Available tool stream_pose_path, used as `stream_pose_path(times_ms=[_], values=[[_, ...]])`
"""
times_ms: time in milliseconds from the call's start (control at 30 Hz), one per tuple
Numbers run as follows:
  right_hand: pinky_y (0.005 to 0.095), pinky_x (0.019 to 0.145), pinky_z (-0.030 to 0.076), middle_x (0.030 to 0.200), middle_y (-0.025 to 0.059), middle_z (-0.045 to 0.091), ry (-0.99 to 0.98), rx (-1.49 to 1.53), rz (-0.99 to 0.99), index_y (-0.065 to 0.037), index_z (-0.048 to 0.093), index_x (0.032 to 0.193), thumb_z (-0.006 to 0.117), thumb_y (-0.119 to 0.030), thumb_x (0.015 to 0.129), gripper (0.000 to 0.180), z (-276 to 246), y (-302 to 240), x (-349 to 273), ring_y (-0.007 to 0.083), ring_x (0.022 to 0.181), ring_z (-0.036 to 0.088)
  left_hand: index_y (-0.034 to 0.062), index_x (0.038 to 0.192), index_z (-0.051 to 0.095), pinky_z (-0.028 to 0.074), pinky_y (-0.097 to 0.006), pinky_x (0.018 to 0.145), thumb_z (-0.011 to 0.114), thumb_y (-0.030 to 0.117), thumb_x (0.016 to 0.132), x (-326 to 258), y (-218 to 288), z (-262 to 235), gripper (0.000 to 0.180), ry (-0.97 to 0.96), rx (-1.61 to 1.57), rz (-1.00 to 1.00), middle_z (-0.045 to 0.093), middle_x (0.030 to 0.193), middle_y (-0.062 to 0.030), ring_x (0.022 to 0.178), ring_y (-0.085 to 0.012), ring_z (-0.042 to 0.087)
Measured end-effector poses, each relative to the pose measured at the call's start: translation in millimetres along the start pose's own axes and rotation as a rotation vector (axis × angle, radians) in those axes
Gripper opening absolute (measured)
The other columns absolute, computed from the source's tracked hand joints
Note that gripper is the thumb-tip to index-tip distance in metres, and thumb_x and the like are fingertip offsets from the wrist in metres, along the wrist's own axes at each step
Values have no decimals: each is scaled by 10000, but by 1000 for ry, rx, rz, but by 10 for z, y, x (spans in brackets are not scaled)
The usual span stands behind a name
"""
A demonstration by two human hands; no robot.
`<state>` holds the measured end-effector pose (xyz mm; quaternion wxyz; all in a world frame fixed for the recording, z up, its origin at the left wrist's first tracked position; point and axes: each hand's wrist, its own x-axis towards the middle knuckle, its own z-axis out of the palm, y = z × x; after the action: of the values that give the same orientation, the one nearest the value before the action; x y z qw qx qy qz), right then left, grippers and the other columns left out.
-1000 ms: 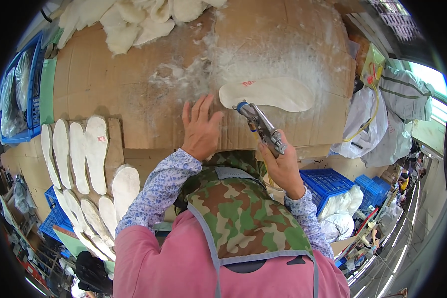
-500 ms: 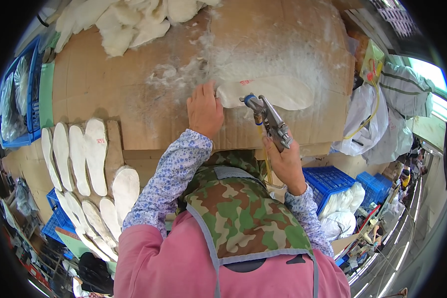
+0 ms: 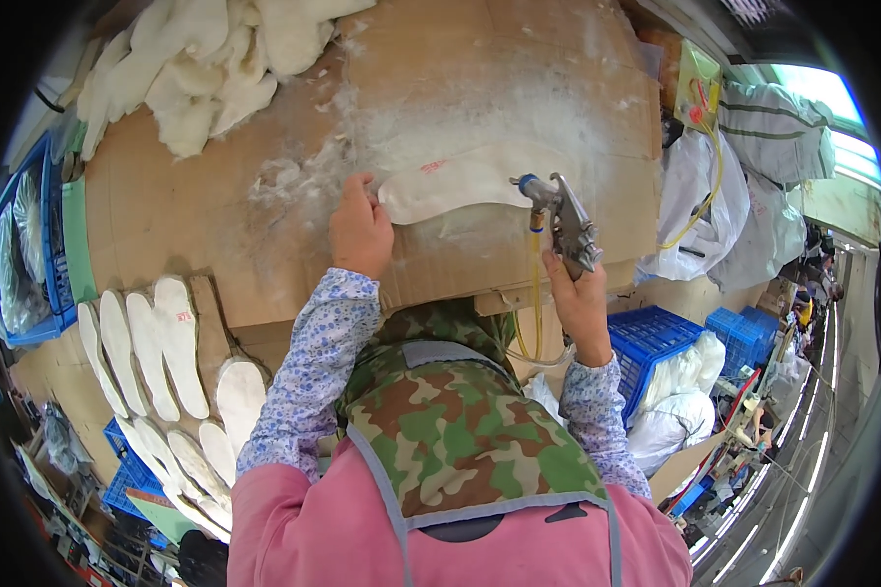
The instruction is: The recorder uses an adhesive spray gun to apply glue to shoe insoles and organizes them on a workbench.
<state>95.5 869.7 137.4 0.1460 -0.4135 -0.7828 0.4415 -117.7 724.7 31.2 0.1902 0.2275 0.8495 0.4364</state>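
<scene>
A cream-white insole (image 3: 450,188) with a small red mark lies across the dusty cardboard. At its left end, my left hand (image 3: 362,233) has its fingers closed on the edge. My right hand (image 3: 579,305) is wrapped round the grip of a metal spray gun (image 3: 564,217). The gun's nozzle points left, over the right part of the insole, which it partly covers. From the gun a yellow hose (image 3: 535,323) runs down toward me. I cannot tell whether spray is coming out.
Fluffy cream insoles (image 3: 191,73) are heaped at the far left. Several more insoles (image 3: 171,338) lie in rows on a board at the near left. Blue crates (image 3: 651,338) stand at the right, and another (image 3: 34,245) at the left. White bags (image 3: 700,201) hang past the cardboard's right edge.
My left hand has gone from lying beside the insole to gripping its left end. The spray gun has tilted more upright and sits nearer the insole's right end. The whole view has shifted a little.
</scene>
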Motion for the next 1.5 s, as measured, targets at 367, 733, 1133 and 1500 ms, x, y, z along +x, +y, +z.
stream_pose_path(times_ms=[367,733,1133,1500], values=[[258,625,438,806,12,623,137,128,155,-2,621,1000,626,-127,885,170,-871,728,211,91,710,531,-16,1113,601,475,-281,698,545,45,788,120,451,-129,335,-218,-590,-297,625,887,-32,774,-136,580],[184,448,220,977,-41,597,-55,369,162,-50,537,1286,571,-210,929,392,-1778,851,-49,-9,533,290,-44,1165,539,441,-310,939,483,57,791,-794,1999,-887,391,-44,-1098,5,580,1125,-97,1051,-177,553],[212,430,222,593,-80,331,-419,326,-68,-14,535,1293,521,-132,954,360,-1229,102,-261,14,470,262,12,1221,493,458,-383,943,534,153,788,-3127,1338,-2423,457,352,-1107,13,558,1194,-98,1110,-202,550],[182,412,215,1092,-1,608,-497,145,-209,12,501,1315,521,-82,936,391,-255,-551,-1341,-1,475,275,37,1207,517,414,-383,993,490,143,783,-6176,-439,-3742,437,779,-970,-215,542,1202,-92,1137,-216,526]])
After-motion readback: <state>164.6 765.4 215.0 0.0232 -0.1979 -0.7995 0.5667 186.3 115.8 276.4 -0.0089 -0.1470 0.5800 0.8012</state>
